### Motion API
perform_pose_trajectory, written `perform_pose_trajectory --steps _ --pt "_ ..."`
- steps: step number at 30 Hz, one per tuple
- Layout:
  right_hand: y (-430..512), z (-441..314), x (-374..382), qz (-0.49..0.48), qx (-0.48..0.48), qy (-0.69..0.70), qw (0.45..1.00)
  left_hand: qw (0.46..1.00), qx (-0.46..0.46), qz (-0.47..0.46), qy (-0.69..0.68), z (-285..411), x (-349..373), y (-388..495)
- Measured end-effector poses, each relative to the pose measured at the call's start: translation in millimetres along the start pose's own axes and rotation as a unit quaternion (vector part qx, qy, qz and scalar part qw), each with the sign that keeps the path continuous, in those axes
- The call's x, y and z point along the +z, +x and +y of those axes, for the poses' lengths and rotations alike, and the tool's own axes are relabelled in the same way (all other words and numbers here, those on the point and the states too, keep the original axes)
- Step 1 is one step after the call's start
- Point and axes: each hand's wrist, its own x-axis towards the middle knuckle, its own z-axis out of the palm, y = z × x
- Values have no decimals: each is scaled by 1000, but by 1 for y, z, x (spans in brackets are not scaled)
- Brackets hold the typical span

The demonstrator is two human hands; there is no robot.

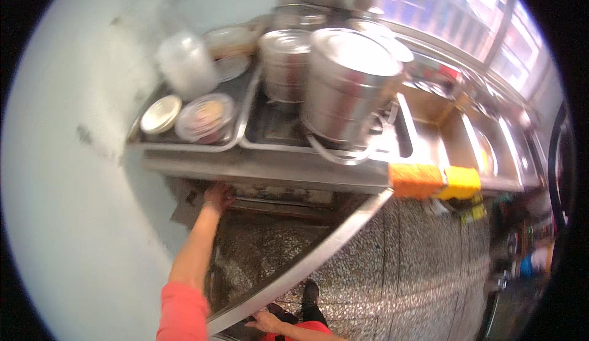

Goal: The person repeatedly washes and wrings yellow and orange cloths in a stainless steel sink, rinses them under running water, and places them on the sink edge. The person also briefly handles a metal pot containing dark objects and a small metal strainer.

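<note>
My left hand [220, 197] reaches in under the front edge of a stainless steel counter [276, 166], at the left end of the opened cabinet [285, 207]. Blur and shadow hide its fingertips, so whether it holds anything is unclear. The cabinet door [313, 260] stands swung out towards me, its pale top edge running diagonally across the view. Low in the picture, my right hand [266, 321] grips the door near its free end. Inside, the cabinet is dim and its contents are hard to make out.
Steel trays [193, 146] on the counter carry a lidded steel pot [347, 88], a smaller pot [285, 67], a stacked plastic container [204, 117] and a pale bowl [161, 114]. Orange [414, 180] and yellow cloths [461, 182] hang by the sink [453, 134]. A wall [78, 157] borders the left.
</note>
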Motion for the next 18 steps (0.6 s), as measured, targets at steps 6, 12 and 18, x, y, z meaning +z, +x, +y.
perform_pose_trajectory --steps 6,12,18 --pt "12 -3 -14 -54 16 -15 998 932 -84 -204 287 9 -13 -146" --pt "-1 17 -11 17 45 -2 999 855 -97 -357 362 37 -12 -268" --pt "-98 69 -53 177 203 -59 961 838 140 -361 384 73 0 -320"
